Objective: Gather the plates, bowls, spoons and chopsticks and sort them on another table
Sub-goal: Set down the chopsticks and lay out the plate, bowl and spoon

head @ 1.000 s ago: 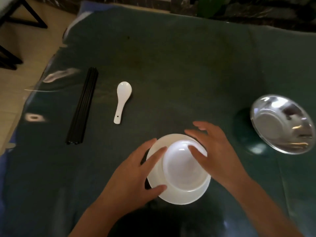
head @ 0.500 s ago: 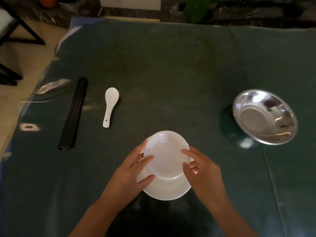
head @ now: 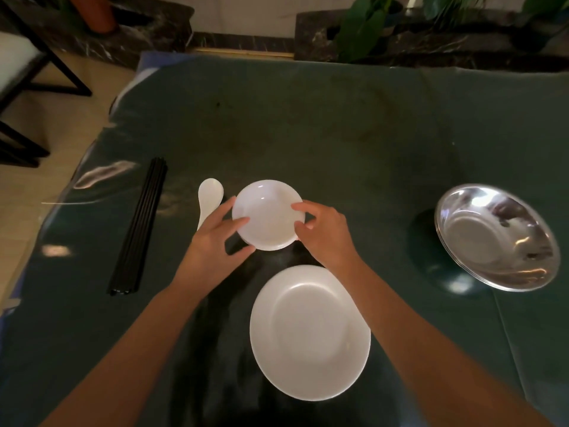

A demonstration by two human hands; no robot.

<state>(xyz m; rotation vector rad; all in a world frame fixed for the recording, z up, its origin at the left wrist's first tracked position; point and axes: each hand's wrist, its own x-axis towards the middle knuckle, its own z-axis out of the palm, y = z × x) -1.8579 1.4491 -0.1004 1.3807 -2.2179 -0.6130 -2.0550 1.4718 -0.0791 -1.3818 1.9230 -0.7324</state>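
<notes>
On the dark green table, seen from the head camera, a small white bowl sits upright between the person's two hands, just beyond a larger white plate that lies flat near the front edge. Gripping the bowl's left rim, the left hand has its thumb curled under the near side and its fingers reaching over the edge. On the opposite rim the right hand pinches the bowl with curled fingers, thumb on top. Whether the bowl rests on the cloth or is lifted slightly above it cannot be told. Just left of the bowl lies a white ceramic spoon, its handle partly hidden behind the left hand. Farther left a bundle of black chopsticks lies lengthwise, near the table's left edge. Well apart on the right sits a tilted stack of shiny metal bowls. Beyond the table's far edge stand green plants, and a dark chair frame stands on the pale floor at the left
</notes>
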